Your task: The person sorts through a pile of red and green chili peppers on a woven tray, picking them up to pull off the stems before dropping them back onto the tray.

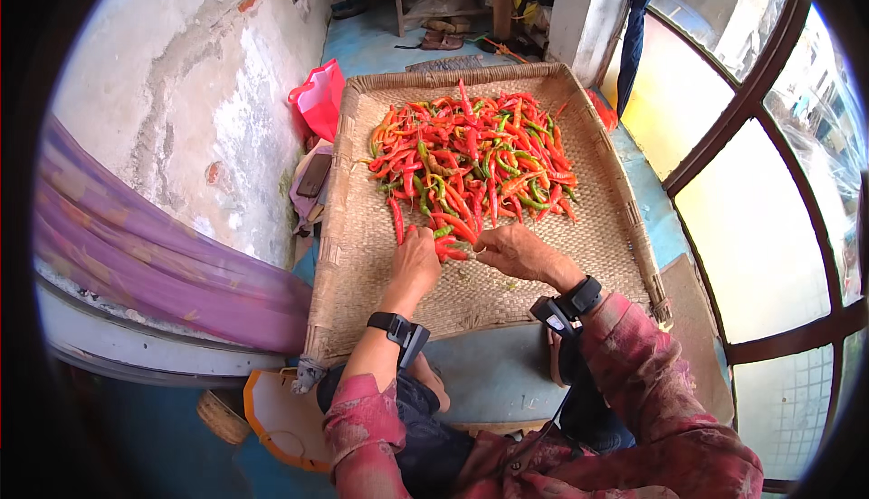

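A heap of red, orange and green chili peppers (468, 152) lies in a large rectangular woven bamboo tray (584, 227). At the heap's near edge, my left hand (415, 261) is closed around a few red chili peppers (449, 249), some sticking out to its right. My right hand (512, 251) meets their stem ends with its thumb and forefinger pinched together; whether a stem is between the fingertips is too small to tell. Small green bits (510, 285) are scattered on the weave below the hands.
Left of the tray are a pink bag (321, 99) and a smartphone (314, 176) on cloth. A purple curtain (156, 227) hangs along the left wall. At the right, a folded umbrella (633, 37) hangs near framed windows (753, 214). An orange-rimmed container (278, 417) sits at lower left.
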The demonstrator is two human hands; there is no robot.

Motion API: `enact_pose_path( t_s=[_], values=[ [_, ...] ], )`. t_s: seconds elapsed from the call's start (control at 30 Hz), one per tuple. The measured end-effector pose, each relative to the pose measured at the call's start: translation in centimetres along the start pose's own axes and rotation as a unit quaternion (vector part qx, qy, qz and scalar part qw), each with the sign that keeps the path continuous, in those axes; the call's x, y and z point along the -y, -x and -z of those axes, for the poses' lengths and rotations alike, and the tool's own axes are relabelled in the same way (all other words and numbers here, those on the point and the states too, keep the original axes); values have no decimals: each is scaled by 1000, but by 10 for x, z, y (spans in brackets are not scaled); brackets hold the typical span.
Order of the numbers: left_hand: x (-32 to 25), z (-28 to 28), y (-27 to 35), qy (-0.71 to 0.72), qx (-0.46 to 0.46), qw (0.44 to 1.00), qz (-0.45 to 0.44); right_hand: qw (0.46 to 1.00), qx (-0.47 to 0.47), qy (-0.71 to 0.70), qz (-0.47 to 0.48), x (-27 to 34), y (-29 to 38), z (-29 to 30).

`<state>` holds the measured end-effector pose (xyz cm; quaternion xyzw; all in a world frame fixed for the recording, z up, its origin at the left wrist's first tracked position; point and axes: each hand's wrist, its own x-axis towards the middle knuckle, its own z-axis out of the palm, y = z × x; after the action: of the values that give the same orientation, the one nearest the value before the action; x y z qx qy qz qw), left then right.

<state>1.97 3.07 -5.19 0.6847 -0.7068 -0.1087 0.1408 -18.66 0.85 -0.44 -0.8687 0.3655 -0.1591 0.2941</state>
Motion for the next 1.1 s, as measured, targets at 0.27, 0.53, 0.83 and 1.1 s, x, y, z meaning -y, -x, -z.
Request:
enact_pose_path(
  t_s=[0.27,0.53,0.83,1.1],
  values=[
    [-18,18,7,704,178,682,90,987,-64,-136,-55,16,-7,0],
    [-33,12,9,766,244,591,68,877,-16,-446,-178,8,-9,0],
    [-34,8,16,681,232,690,75,934,-41,-319,-157,-7,-8,-5],
    [-30,4,14,619,245,744,55,895,5,-399,-199,-9,0,2]
  ],
)
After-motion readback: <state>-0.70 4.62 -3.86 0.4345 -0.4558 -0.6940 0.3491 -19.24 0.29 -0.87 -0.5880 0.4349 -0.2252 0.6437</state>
